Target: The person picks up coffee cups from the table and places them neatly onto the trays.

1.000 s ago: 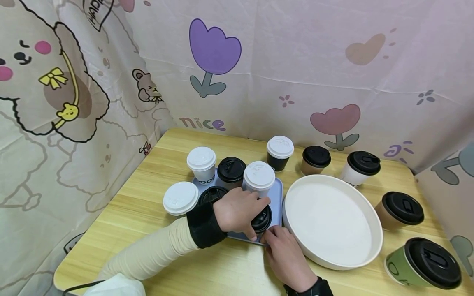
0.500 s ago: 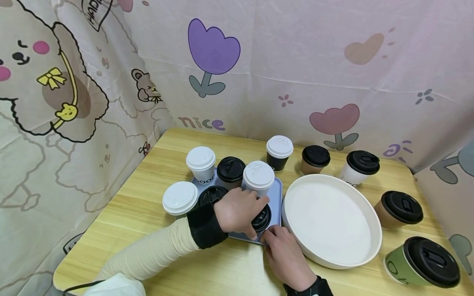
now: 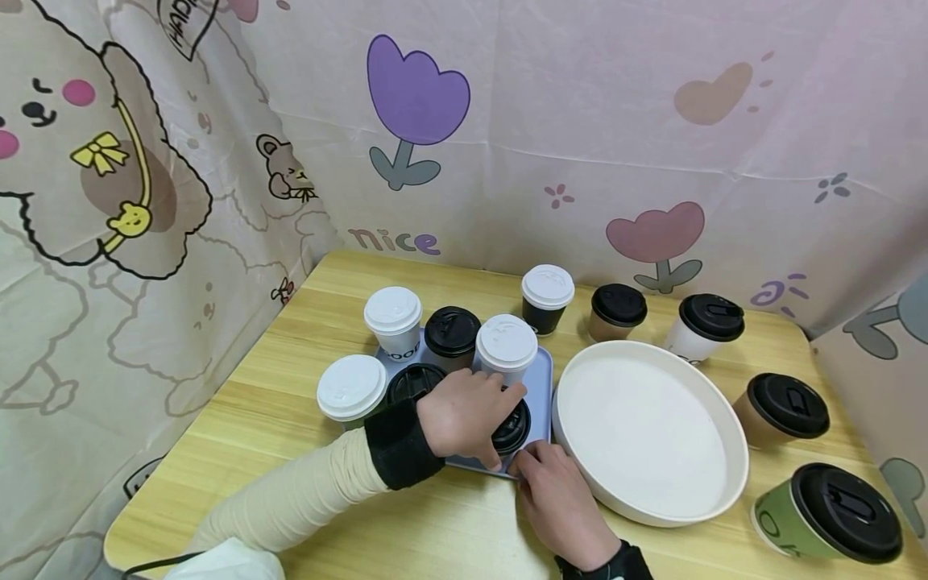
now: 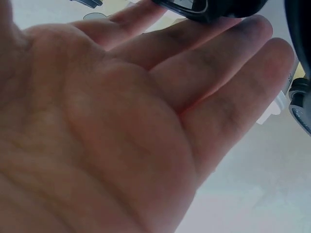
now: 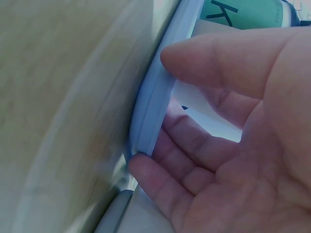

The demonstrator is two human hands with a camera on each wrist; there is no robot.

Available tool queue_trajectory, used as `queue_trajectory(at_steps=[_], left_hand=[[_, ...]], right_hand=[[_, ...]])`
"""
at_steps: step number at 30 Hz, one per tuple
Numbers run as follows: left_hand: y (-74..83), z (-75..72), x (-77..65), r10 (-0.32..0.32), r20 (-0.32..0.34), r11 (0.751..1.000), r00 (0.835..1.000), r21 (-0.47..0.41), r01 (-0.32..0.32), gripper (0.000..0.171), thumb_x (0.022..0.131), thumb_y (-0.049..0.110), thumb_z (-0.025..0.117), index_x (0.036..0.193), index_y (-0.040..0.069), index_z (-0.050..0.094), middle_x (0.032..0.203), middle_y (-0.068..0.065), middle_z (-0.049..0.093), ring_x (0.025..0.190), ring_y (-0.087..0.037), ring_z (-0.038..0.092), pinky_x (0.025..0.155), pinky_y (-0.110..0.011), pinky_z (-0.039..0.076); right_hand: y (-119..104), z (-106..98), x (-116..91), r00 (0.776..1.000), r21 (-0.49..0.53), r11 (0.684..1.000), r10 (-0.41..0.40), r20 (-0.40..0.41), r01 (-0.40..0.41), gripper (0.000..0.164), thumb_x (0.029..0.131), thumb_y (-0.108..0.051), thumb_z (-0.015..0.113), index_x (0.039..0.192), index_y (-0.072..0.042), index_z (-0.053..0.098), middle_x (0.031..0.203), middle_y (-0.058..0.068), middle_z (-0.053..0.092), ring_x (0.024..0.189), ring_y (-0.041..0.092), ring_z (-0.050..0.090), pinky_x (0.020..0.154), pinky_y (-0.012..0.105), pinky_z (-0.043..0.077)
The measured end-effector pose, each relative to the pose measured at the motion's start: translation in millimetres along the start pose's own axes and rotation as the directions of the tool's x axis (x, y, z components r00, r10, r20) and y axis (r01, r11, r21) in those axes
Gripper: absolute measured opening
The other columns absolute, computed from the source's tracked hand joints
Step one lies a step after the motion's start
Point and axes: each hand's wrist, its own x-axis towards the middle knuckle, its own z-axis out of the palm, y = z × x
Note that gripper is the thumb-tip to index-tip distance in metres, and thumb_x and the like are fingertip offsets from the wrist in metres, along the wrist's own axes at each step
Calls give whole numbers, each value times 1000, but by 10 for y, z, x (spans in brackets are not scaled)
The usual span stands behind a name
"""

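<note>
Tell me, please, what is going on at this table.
A person's left hand holds a cup with a round black lid at a light-blue rectangular tray crowded with other lidded cups; the held cup's base is hidden. The right hand grips the tray's near edge, by its right corner. To the tray's right stands a shallow, round white dish, with further lidded cups behind and right of it.

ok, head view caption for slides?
Left hand holding a black-lidded cup on the blue tray; right hand at its corner.
</note>
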Motion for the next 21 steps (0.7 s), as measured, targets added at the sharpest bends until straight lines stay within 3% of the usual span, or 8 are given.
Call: queue_trajectory(at_steps=[9, 13, 15, 21], left_hand=[[17, -55, -36, -14, -6, 1000, 1000, -20, 14, 89, 71, 62, 89, 138, 13, 57, 118, -8, 68, 100, -23, 67, 79, -36, 55], [73, -144, -115, 1, -81, 1000, 997, -8, -2, 88, 74, 64, 86, 138, 11, 57, 121, -9, 66, 105, -23, 65, 83, -37, 55], [117, -191, -160, 27, -134, 1000, 991, 6, -26, 84, 75, 66, 84, 133, 11, 58, 115, -7, 66, 99, -20, 65, 80, -36, 54], [289, -230, -233, 142, -246, 988, 959, -32, -154, 66, 80, 64, 80, 121, 14, 66, 100, 2, 64, 85, -12, 61, 73, -29, 50]], right_hand=[[0, -11, 5, 1000, 5, 1000, 9, -2, -9, 24, 78, 4, 77, 84, -17, 67, 94, -4, 58, 85, 18, 53, 74, 37, 45], [-5, -20, 3, 1000, 3, 1000, -1, -26, 1, 23, 79, 4, 76, 83, -16, 65, 92, -3, 58, 84, 19, 54, 74, 37, 44], [-5, -24, 0, 999, -8, 1000, -14, -38, 13, 23, 80, 2, 77, 83, -16, 63, 91, -2, 57, 83, 18, 53, 73, 36, 44], [14, -21, -15, 997, -108, 992, -71, -38, 67, 26, 80, 0, 78, 97, -16, 69, 98, 0, 62, 90, 19, 57, 77, 38, 46]])
